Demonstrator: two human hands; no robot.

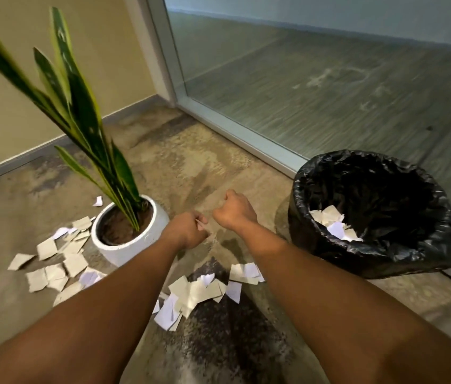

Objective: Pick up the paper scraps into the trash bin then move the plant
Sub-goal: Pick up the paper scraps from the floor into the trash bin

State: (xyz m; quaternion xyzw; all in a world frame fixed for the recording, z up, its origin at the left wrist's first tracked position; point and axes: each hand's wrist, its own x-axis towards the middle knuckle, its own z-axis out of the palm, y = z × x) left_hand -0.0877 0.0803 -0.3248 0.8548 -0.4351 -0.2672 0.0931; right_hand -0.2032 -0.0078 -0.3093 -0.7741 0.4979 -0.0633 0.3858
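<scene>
Far left, on the carpet (191, 162): a loose spread of scraps (52, 261), white and tan, fanned out beside the pot (133, 245) and touching its base on the near side. One stray scrap (97, 201) just behind the pot. Upright in the white pot's soil, the plant (80, 112), long green leaves edged in yellow, leaning left toward the beige wall (11, 106).

Centre, above the carpet: left hand (187, 231) in a fist just right of the pot, fingers (200, 221) clamped on a sliver of paper showing at the knuckles. Right hand (235, 210) close beside it, not touching, fingers curled together; whether anything sits inside that fist cannot be told. Below and between the two forearms, a second heap of scraps (207, 289) on a dark patch of carpet.

Right: the bin (371, 245), lined with a crumpled black bag, standing against the glass wall (329, 87). Inside it, a small pile of scraps (332, 224) at the bottom. Both hands well short of the bin's rim.
</scene>
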